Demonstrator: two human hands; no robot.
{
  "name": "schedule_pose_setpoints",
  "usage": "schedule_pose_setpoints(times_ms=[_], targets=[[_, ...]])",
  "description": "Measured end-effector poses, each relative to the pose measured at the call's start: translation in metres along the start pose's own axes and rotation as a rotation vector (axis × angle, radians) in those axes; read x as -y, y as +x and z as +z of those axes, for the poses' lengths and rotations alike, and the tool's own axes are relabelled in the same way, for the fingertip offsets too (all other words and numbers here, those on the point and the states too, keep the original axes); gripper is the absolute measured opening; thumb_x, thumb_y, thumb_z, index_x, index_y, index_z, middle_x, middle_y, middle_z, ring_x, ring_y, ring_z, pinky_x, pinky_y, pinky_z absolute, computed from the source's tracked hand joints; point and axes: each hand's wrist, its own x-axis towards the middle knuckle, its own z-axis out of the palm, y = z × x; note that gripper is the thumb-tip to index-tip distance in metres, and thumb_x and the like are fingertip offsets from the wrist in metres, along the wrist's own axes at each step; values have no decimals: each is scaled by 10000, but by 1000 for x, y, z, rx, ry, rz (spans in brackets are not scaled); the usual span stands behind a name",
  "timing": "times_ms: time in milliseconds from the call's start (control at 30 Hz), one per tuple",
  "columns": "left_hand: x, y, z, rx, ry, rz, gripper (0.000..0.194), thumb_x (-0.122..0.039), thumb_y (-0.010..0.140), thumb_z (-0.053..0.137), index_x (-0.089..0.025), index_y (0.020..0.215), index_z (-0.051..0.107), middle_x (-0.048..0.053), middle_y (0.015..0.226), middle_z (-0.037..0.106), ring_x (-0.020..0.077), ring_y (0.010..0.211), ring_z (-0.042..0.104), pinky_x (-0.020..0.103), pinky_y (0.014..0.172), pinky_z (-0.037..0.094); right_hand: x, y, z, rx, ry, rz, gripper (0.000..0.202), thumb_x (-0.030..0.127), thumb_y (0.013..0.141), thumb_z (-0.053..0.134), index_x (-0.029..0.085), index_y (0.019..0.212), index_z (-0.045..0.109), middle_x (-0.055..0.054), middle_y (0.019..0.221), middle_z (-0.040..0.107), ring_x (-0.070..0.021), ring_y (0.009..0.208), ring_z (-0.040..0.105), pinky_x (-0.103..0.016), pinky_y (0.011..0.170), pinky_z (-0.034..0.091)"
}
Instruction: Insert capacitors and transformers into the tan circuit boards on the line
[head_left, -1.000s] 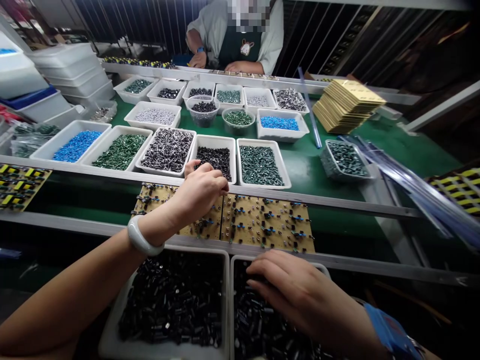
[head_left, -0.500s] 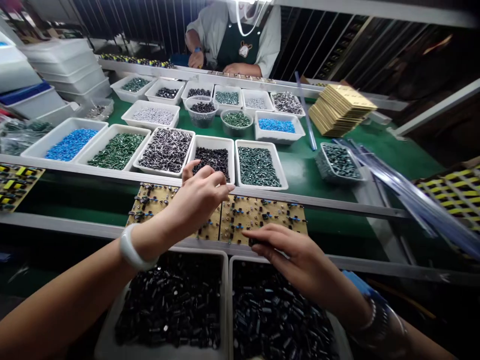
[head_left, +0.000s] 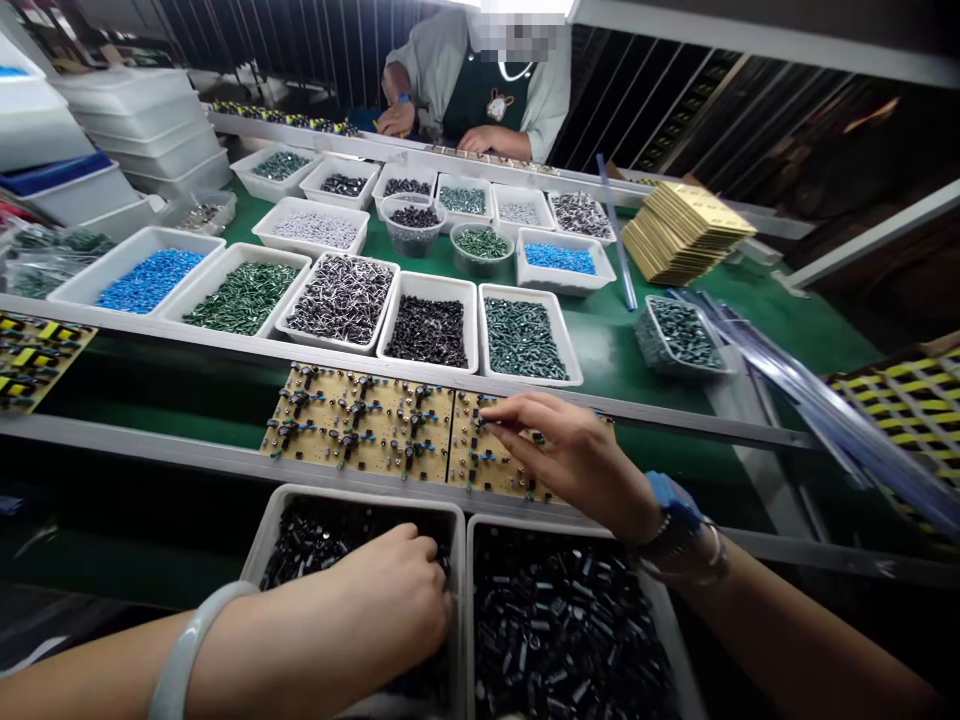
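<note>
a green worktop [head_left: 607, 330] spans the scene, crossed in front by two pale rails [head_left: 187, 448]. beyond it sits a co-worker [head_left: 480, 100] in a dark apron, both forearms near the far rail. nearest the viewer, two deep white bins stand side by side: the left bin [head_left: 360, 496] and the right bin [head_left: 525, 521], each holding black cylindrical parts [head_left: 562, 620]. between the rails lie two populated boards, end to end: the left circuit board [head_left: 390, 440], fully exposed, and the right circuit board [head_left: 480, 470], partly covered by a hand. behind the upper rail stands a row of five white trays [head_left: 330, 343], holding, from left to right, blue, green, black-and-silver, black and dark green components. at the right, a stack of tan boards [head_left: 686, 232] rests on the worktop.

the left hand [head_left: 397, 600] is lowered into the left bin, knuckles upward; its fingers curl under, and whether they grip a part cannot be told. the right hand [head_left: 566, 440] reaches over the right circuit board, thumb and forefinger nearly meeting at a small dark component [head_left: 481, 424]; whether it is pinched or merely touched cannot be told.
</note>
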Motion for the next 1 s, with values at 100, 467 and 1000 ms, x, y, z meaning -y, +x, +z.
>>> schedule_pose_setpoints(times_ms=[100, 467, 1000], targets=[[1, -2, 3, -24, -1, -5, 290, -240, 797, 811, -200, 682, 547, 1, 638, 568, 182, 608, 466, 380, 589, 287, -8, 13, 0, 33, -51, -75, 122, 146, 978, 635, 150, 1064, 721, -60, 1050, 704, -179, 950, 673, -308, 879, 543], [4, -14, -19, -52, -39, -29, 179, -184, 862, 705, -204, 840, 528, 5, 709, 577, 202, 678, 486, 411, 758, 350, -23, 27, -5, 174, -236, -232, 224, 146, 1031, 536, 133, 1227, 643, -99, 1090, 701, -231, 1012, 659, -391, 904, 564], [61, -6, -70, -371, -506, -178, 231, -110, 1003, 520, -222, 1126, 681, 20, 975, 679, 171, 896, 585, 306, 817, 432, -22, 41, -16, 361, -227, -189, 148, 137, 1016, 493, 161, 1081, 624, -64, 978, 672, -192, 898, 651, -313, 813, 519]])
